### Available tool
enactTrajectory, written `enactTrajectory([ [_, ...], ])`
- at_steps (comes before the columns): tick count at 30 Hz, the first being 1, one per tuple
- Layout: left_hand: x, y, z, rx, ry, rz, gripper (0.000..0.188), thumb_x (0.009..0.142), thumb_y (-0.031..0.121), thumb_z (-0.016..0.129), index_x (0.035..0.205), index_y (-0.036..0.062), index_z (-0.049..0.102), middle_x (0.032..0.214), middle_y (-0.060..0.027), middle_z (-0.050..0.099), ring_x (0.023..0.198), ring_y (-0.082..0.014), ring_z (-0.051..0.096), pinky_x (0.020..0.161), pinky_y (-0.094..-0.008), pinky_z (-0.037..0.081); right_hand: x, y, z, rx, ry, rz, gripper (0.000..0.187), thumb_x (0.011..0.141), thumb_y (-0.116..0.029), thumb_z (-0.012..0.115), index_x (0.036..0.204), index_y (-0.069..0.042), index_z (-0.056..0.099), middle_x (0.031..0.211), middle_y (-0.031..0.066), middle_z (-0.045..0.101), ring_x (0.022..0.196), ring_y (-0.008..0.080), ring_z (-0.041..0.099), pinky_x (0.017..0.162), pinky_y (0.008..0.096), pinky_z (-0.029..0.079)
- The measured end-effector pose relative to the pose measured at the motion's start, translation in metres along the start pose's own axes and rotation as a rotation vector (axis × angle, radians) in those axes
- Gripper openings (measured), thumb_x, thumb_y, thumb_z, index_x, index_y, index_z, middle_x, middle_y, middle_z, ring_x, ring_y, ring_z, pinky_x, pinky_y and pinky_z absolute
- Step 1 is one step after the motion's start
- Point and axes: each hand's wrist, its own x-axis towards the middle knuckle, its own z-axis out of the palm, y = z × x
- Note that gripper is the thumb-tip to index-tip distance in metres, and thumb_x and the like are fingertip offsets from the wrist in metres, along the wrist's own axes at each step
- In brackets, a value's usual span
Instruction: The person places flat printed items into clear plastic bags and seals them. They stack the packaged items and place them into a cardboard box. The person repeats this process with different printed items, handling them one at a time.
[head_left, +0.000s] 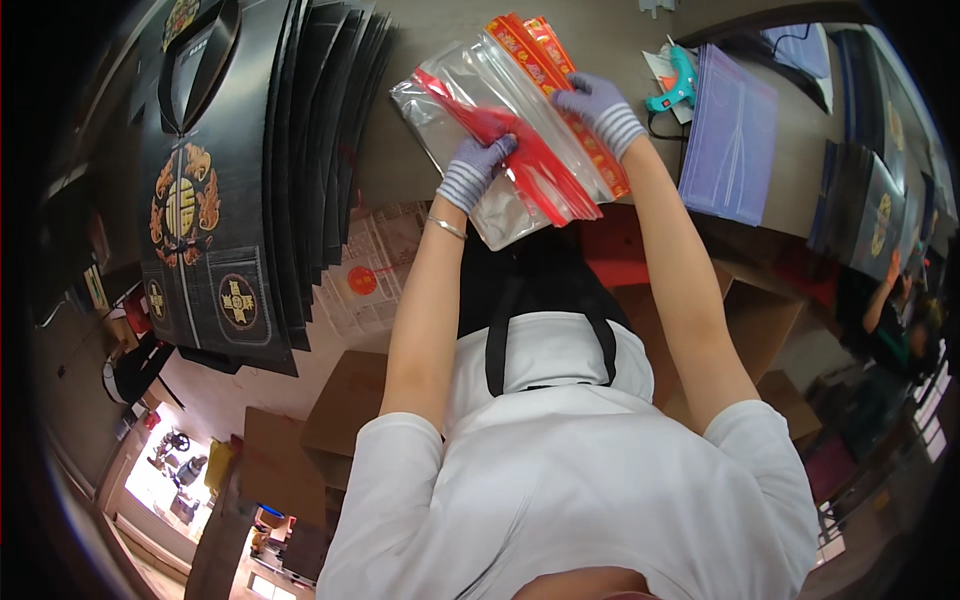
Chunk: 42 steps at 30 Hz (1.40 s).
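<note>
My left hand, in a lavender glove with white stripes at the cuff, is closed on a stack of clear plastic bags along their glossy red band. The bags lie fanned out at the front edge of the table. My right hand, gloved the same way, grips the far right side of the bags by an orange-red printed strip. Its fingertips press on the strip, and their undersides are hidden.
Folded black paper bags with gold and orange patterns stand in a thick stack at the left. Right of my hands lie a teal glue gun and purple flat bags. Cardboard boxes stand below the table. Another person's arm shows at the far right.
</note>
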Motion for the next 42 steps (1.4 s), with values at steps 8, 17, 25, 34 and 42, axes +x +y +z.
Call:
enactTrajectory([
  [8, -0.053, 0.016, 0.029, 0.389, 0.382, 0.032, 0.018, 0.084, 0.019, 0.06, 0.093, 0.0032, 0.057, 0.083, -0.0012, 0.056, 0.07, -0.0093, 0.051, 0.062, -0.0235, 0.044, -0.073, -0.061, 0.053, -0.342, 0.029, -0.141, 0.025, 0.072, -0.021, 0.061, 0.095, -0.01, 0.059, 0.092, 0.0127, 0.06, 0.088, 0.0296, 0.057, 0.078, 0.0379, 0.046],
  [17, -0.165, 0.027, -0.012, 0.296, 0.675, 0.249, 0.011, 0.084, 0.015, 0.057, 0.078, 0.0059, 0.054, 0.064, 0.0046, 0.046, 0.052, -0.004, 0.038, 0.045, -0.0199, 0.031, -0.004, 0.045, -0.044, -0.349, 0.112, 0.106, 0.047, 0.07, -0.031, 0.067, 0.107, -0.004, 0.057, 0.099, 0.0152, 0.063, 0.091, 0.0262, 0.061, 0.082, 0.0323, 0.046],
  [25, -0.192, 0.031, -0.037, 0.298, 0.77, 0.178, 0.015, 0.085, 0.017, 0.055, 0.079, 0.0034, 0.054, 0.069, 0.0021, 0.049, 0.06, -0.0051, 0.042, 0.055, -0.022, 0.037, -0.014, -0.047, 0.003, -0.646, 0.043, 0.549, 0.066, 0.063, -0.039, 0.073, 0.115, -0.007, 0.049, 0.111, 0.0128, 0.058, 0.102, 0.027, 0.057, 0.088, 0.0374, 0.044],
  [34, -0.19, 0.026, -0.03, 0.456, 0.643, 0.272, 0.01, 0.085, 0.012, 0.055, 0.089, 0.0029, 0.057, 0.078, 0.0014, 0.052, 0.068, -0.0055, 0.044, 0.061, -0.021, 0.039, -0.013, -0.045, 0.02, -0.591, -0.02, 0.443, 0.051, 0.068, -0.032, 0.066, 0.114, -0.013, 0.054, 0.12, 0.0128, 0.049, 0.107, 0.028, 0.051, 0.089, 0.0378, 0.044],
  [42, -0.174, 0.03, -0.012, 0.498, 0.582, 0.353, 0.012, 0.085, 0.01, 0.053, 0.078, 0.0005, 0.053, 0.064, -0.0008, 0.05, 0.058, -0.007, 0.044, 0.055, -0.0239, 0.039, -0.026, -0.07, 0.033, -0.522, 0.057, 0.497, 0.058, 0.063, -0.027, 0.072, 0.111, -0.005, 0.049, 0.107, 0.0164, 0.056, 0.096, 0.0299, 0.059, 0.084, 0.0377, 0.048],
])
